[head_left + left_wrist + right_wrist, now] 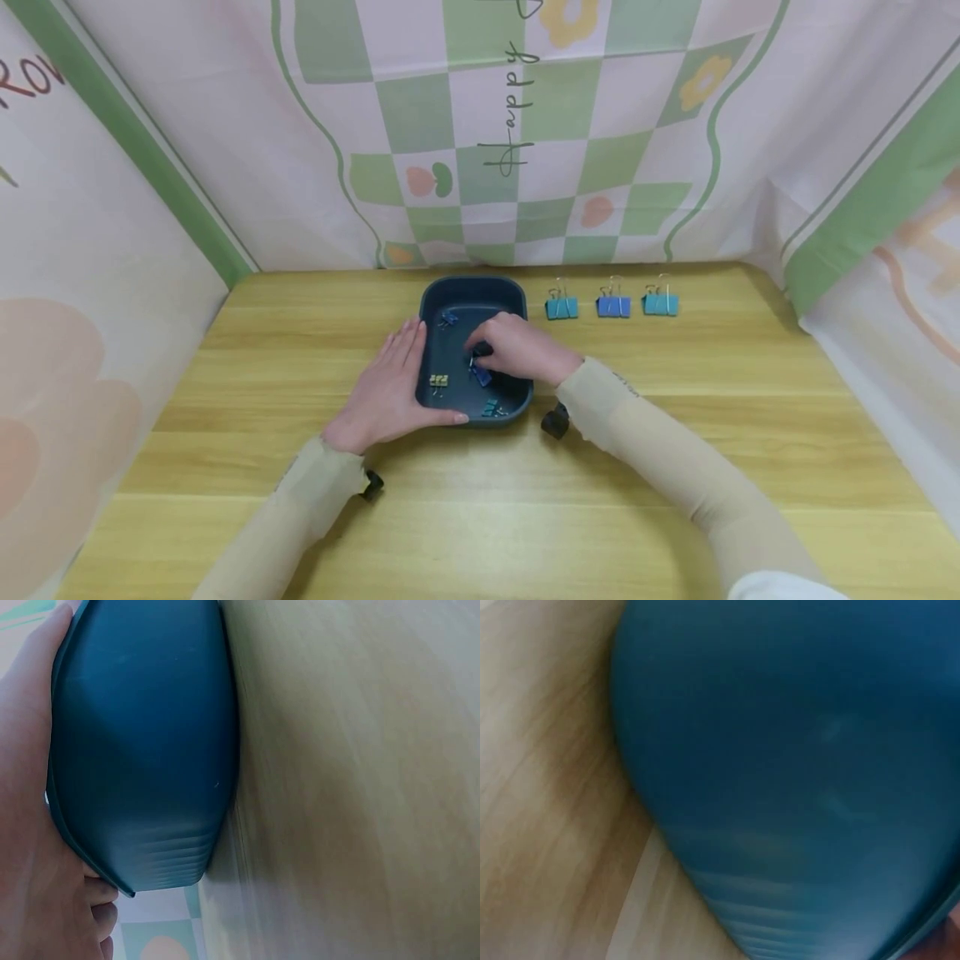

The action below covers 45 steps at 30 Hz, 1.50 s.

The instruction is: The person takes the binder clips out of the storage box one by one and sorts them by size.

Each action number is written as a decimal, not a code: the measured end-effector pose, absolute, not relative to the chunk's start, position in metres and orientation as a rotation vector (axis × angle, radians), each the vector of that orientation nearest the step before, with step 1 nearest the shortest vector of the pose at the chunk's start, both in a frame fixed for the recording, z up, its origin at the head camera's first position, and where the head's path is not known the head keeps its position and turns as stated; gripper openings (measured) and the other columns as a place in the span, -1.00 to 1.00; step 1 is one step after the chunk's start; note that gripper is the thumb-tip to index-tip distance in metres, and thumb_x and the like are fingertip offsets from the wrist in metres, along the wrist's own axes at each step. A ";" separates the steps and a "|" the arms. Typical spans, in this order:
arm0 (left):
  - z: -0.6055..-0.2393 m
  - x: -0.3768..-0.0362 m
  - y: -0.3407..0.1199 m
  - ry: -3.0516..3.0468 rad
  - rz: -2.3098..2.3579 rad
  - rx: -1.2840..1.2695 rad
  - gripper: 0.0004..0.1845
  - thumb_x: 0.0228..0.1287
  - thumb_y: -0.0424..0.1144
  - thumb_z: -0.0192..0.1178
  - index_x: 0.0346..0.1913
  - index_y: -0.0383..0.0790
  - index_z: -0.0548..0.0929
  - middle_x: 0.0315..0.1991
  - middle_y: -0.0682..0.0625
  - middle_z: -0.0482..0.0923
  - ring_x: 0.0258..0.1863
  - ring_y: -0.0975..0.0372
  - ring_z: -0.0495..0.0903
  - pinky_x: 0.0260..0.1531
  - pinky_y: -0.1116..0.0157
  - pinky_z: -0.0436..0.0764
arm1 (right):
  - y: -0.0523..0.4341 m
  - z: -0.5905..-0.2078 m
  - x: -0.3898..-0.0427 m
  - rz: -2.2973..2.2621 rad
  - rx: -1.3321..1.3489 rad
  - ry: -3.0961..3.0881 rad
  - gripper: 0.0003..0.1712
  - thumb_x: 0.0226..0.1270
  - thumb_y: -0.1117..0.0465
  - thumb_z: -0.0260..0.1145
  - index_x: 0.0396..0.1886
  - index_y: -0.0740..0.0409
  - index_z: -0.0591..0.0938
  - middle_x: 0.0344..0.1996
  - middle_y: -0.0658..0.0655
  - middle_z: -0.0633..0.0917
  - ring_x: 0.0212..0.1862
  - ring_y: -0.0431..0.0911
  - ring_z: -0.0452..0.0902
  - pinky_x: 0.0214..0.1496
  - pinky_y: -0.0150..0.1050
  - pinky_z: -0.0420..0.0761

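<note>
Blue clip: in the tray, right of its middle; I see this blue clip just below the fingers of the right hand, its long axis slanting toward the near right corner
Right fingers: curled down at the clip's wire end; I cannot tell whether they pinch it or only touch, and my right wrist view shows just the tray's outer wall
Left hand: this one is farther from the clip, fingers straight along the left wall, thumb on the near rim
Tray edges: right wall close under my right wrist, near wall beyond the teal clip
Open room: bare tray floor leftward, up to the yellow clip, and toward the far-end clip; upward looks freest to me
Surface: three large clips in a row, right of the tray
</note>
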State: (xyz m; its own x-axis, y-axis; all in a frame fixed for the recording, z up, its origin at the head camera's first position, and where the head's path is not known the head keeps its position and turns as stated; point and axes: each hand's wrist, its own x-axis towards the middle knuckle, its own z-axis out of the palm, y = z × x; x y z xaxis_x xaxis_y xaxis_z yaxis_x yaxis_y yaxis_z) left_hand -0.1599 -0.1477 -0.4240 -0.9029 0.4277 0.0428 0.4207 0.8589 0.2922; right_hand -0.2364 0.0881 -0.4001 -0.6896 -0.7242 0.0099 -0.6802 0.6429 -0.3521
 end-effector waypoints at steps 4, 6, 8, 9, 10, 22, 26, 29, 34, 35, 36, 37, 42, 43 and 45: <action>-0.424 -0.160 -0.148 3.009 0.466 0.692 0.52 -0.12 0.80 -0.05 0.63 -0.28 -0.27 0.64 -0.15 -0.35 0.60 0.15 -0.37 0.54 0.15 -0.19 | 0.089 -0.400 -0.237 -0.507 -1.193 2.731 -0.76 0.34 0.23 0.48 -0.02 0.14 0.81 -0.07 0.05 0.78 0.01 -0.11 0.69 0.10 -0.18 0.66; -0.425 -0.160 -0.148 3.010 0.464 0.691 0.52 -0.12 0.80 -0.05 0.63 -0.28 -0.27 0.64 -0.15 -0.34 0.60 0.15 -0.37 0.54 0.15 -0.19 | 0.090 -0.399 -0.238 -0.517 -1.211 2.738 -0.76 0.33 0.23 0.49 -0.03 0.13 0.81 -0.09 0.04 0.79 -0.01 -0.11 0.69 0.09 -0.18 0.66; -0.425 -0.160 -0.148 3.011 0.460 0.689 0.53 -0.13 0.80 -0.06 0.63 -0.27 -0.28 0.64 -0.15 -0.34 0.60 0.15 -0.37 0.54 0.16 -0.19 | 0.091 -0.398 -0.239 -0.537 -1.233 2.745 -0.77 0.33 0.22 0.49 -0.04 0.13 0.82 -0.11 0.03 0.79 -0.03 -0.11 0.69 0.07 -0.19 0.67; -0.425 -0.160 -0.148 3.011 0.459 0.688 0.53 -0.13 0.80 -0.06 0.63 -0.27 -0.28 0.64 -0.15 -0.34 0.60 0.15 -0.37 0.54 0.16 -0.19 | 0.092 -0.397 -0.239 -0.546 -1.243 2.750 -0.77 0.33 0.21 0.49 -0.05 0.12 0.82 -0.12 0.03 0.79 -0.04 -0.11 0.69 0.06 -0.20 0.67; -0.425 -0.160 -0.147 3.012 0.458 0.687 0.53 -0.13 0.80 -0.05 0.63 -0.28 -0.27 0.64 -0.15 -0.34 0.60 0.15 -0.37 0.54 0.16 -0.19 | 0.093 -0.396 -0.239 -0.559 -1.251 2.755 -0.78 0.32 0.21 0.50 -0.06 0.12 0.82 -0.13 0.03 0.79 -0.05 -0.11 0.70 0.04 -0.20 0.68; -0.424 -0.160 -0.147 3.006 0.472 0.676 0.53 -0.14 0.81 -0.06 0.64 -0.28 -0.27 0.65 -0.15 -0.34 0.60 0.15 -0.38 0.54 0.16 -0.18 | 0.099 -0.384 -0.236 -0.653 -1.277 2.792 -0.79 0.31 0.11 0.51 -0.15 0.11 0.84 -0.23 -0.01 0.79 -0.15 -0.12 0.71 -0.05 -0.23 0.69; -0.425 -0.160 -0.147 3.008 0.479 0.679 0.53 -0.13 0.80 -0.05 0.64 -0.29 -0.25 0.65 -0.15 -0.34 0.60 0.16 -0.37 0.54 0.16 -0.18 | 0.100 -0.384 -0.235 -0.605 -1.261 2.817 -0.82 0.30 0.14 0.53 -0.16 0.08 0.84 -0.21 -0.02 0.79 -0.12 -0.13 0.70 -0.03 -0.22 0.69; -0.425 -0.160 -0.148 3.009 0.480 0.689 0.53 -0.12 0.79 -0.04 0.63 -0.29 -0.25 0.65 -0.15 -0.33 0.60 0.15 -0.37 0.54 0.14 -0.17 | 0.100 -0.386 -0.234 -0.544 -1.242 2.830 -0.84 0.29 0.18 0.53 -0.15 0.08 0.83 -0.19 0.00 0.78 -0.09 -0.12 0.69 0.00 -0.20 0.69; -0.424 -0.160 -0.148 3.009 0.483 0.698 0.53 -0.12 0.78 -0.02 0.63 -0.30 -0.24 0.64 -0.16 -0.33 0.60 0.14 -0.36 0.54 0.12 -0.16 | 0.102 -0.390 -0.235 -0.514 -1.234 2.835 -0.85 0.29 0.25 0.52 -0.16 0.11 0.82 -0.18 0.02 0.78 -0.09 -0.07 0.71 -0.04 -0.17 0.71; -0.423 -0.160 -0.147 3.009 0.479 0.697 0.53 -0.12 0.79 -0.02 0.63 -0.30 -0.24 0.64 -0.16 -0.33 0.60 0.14 -0.36 0.54 0.13 -0.16 | 0.103 -0.391 -0.235 -0.518 -1.238 2.839 -0.86 0.28 0.26 0.52 -0.17 0.11 0.82 -0.19 0.02 0.78 -0.11 -0.06 0.71 -0.05 -0.17 0.71; -0.423 -0.160 -0.147 3.009 0.472 0.691 0.53 -0.13 0.79 -0.03 0.63 -0.30 -0.25 0.64 -0.15 -0.34 0.60 0.14 -0.37 0.54 0.14 -0.18 | 0.104 -0.392 -0.235 -0.526 -1.240 2.844 -0.87 0.28 0.26 0.52 -0.18 0.11 0.82 -0.20 0.02 0.78 -0.12 -0.06 0.71 -0.07 -0.17 0.71; -0.423 -0.160 -0.147 3.010 0.464 0.689 0.54 -0.14 0.80 -0.04 0.63 -0.29 -0.26 0.64 -0.15 -0.34 0.60 0.14 -0.37 0.54 0.15 -0.19 | 0.104 -0.393 -0.236 -0.530 -1.241 2.851 -0.88 0.28 0.27 0.52 -0.19 0.10 0.81 -0.21 0.01 0.78 -0.14 -0.07 0.71 -0.09 -0.19 0.71; -0.422 -0.160 -0.146 3.010 0.427 0.676 0.54 -0.15 0.81 -0.07 0.63 -0.29 -0.28 0.64 -0.16 -0.34 0.60 0.15 -0.38 0.53 0.19 -0.24 | 0.107 -0.396 -0.238 -0.594 -1.204 2.892 -0.88 0.31 0.22 0.51 -0.18 0.08 0.81 -0.22 -0.01 0.78 -0.17 -0.14 0.70 -0.14 -0.24 0.70; -0.422 -0.160 -0.146 3.009 0.423 0.675 0.54 -0.15 0.81 -0.07 0.63 -0.29 -0.28 0.64 -0.16 -0.34 0.60 0.15 -0.39 0.53 0.19 -0.24 | 0.108 -0.396 -0.238 -0.616 -1.196 2.898 -0.86 0.32 0.21 0.50 -0.16 0.10 0.81 -0.21 0.00 0.79 -0.16 -0.14 0.70 -0.13 -0.23 0.70; -0.422 -0.160 -0.146 3.007 0.423 0.672 0.54 -0.15 0.81 -0.07 0.63 -0.29 -0.28 0.64 -0.16 -0.34 0.60 0.15 -0.39 0.53 0.19 -0.24 | 0.109 -0.394 -0.239 -0.670 -1.195 2.903 -0.82 0.32 0.19 0.50 -0.13 0.12 0.82 -0.18 0.03 0.79 -0.14 -0.12 0.70 -0.11 -0.20 0.71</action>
